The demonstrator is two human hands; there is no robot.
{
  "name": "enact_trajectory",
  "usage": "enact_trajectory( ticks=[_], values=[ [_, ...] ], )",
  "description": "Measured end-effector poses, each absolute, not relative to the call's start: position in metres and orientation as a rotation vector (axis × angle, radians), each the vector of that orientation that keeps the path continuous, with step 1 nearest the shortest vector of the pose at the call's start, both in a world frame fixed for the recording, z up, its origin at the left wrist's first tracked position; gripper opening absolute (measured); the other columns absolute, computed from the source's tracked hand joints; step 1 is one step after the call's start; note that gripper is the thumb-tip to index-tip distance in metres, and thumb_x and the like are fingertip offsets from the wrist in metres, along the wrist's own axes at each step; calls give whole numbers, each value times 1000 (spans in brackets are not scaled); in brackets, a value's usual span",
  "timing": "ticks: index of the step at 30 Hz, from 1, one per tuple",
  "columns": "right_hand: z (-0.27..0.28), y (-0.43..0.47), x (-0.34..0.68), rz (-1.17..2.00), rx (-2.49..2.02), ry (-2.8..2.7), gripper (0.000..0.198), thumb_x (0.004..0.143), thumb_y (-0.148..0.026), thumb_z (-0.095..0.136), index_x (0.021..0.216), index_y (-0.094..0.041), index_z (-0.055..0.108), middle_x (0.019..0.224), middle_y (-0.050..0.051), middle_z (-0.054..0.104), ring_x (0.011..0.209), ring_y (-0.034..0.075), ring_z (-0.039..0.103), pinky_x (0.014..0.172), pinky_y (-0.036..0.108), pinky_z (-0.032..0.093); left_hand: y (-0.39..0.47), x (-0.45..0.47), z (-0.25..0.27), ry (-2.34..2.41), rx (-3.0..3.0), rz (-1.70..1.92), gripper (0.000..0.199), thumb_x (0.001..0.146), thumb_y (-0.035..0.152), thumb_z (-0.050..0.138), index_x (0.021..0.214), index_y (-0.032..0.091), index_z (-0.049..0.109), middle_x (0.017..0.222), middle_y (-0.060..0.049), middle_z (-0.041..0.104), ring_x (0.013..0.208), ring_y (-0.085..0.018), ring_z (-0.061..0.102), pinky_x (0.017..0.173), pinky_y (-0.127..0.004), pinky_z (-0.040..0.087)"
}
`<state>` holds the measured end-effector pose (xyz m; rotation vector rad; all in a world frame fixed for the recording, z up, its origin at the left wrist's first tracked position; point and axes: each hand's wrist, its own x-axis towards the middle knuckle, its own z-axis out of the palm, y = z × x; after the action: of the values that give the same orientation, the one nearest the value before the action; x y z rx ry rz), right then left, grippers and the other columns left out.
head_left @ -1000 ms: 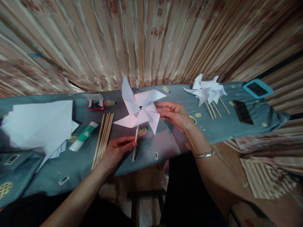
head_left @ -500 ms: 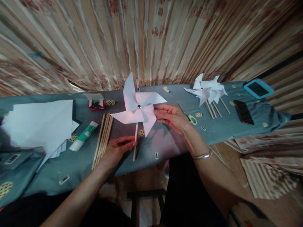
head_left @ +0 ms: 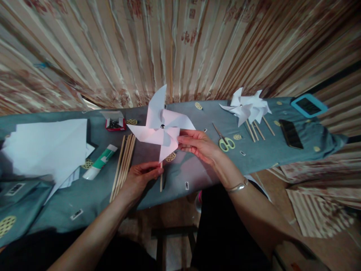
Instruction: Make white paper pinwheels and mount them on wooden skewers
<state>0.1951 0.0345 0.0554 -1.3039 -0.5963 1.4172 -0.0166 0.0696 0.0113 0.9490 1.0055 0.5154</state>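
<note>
A white paper pinwheel [head_left: 154, 119] with a shiny pin at its centre is held upright over the cloth-covered table. My left hand [head_left: 145, 174] pinches its wooden stick [head_left: 161, 184] between thumb and fingers, below the blades. At the pinwheel's right side, my right hand [head_left: 197, 145] has its thumb and fingers closed on the edge of a blade. Part of the stick is hidden behind the lower blade. Several loose wooden sticks [head_left: 124, 165] lie just left of my left hand. Green-handled scissors [head_left: 225, 143] rest to the right of my right hand.
On the left are a stack of white paper [head_left: 50, 146], a glue stick [head_left: 100, 162] and a small red box of pins [head_left: 115, 123]. Finished-looking pinwheels [head_left: 249, 107] lie at the right, beside a phone [head_left: 291, 133] and a blue-framed device [head_left: 309, 105]. A curtain [head_left: 169, 49] hangs behind the table.
The pinwheel's blades have turned slightly clockwise, the top one swinging right. My right hand has moved a little left and down with a blade, uncovering more of the scissors. My left hand stays put.
</note>
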Motion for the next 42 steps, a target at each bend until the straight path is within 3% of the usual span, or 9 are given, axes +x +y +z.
enact_trajectory(
  ticks=[9,16,21,25,30,39,42],
  values=[
    [53,34,183,1488,-1266,-583,28,59,-33,85,81,-21,72,75,0,72,64,9,67,66,22,54,69,-19,12,979,915,512,31,48,34,90,73,20,78,64,0,68,57,-8,51,56,-19,41],
    [68,22,198,1602,-1388,-820,36,66,-50,78,77,-16,71,71,4,74,60,9,67,52,18,46,71,-16,15,1023,841,525,35,41,33,92,70,20,78,65,-1,70,56,-7,52,57,-19,42],
    [76,21,228,1262,-1343,-770,31,63,-45,81,75,-18,72,57,-3,67,44,3,51,44,16,38,69,-16,20,1039,834,504,35,40,33,91,70,20,78,70,-3,73,60,-9,55,60,-19,43],
    [72,31,240,842,-1275,-633,32,57,-41,86,79,-22,73,70,-4,72,56,4,58,54,16,45,69,-17,21,1024,884,461,35,42,33,90,72,20,79,72,-3,73,61,-10,55,62,-21,43],
    [69,40,235,898,-1314,-752,39,63,-42,82,95,-23,71,91,0,75,88,13,67,84,27,51,68,-18,23,1001,948,390,33,45,34,88,73,19,79,76,-5,75,70,-14,59,68,-22,45],
    [66,40,234,1077,-1420,-846,41,67,-34,79,105,-23,68,84,-2,74,74,12,66,73,27,53,68,-18,24,980,970,372,31,45,33,87,71,19,79,79,-5,75,73,-14,60,69,-21,45],
    [66,40,234,1091,-1409,-848,41,67,-30,79,105,-22,68,83,-1,74,75,13,67,76,29,53,68,-18,23,995,966,380,33,45,34,88,72,19,79,78,-6,75,70,-15,60,67,-22,45]
  ],
)
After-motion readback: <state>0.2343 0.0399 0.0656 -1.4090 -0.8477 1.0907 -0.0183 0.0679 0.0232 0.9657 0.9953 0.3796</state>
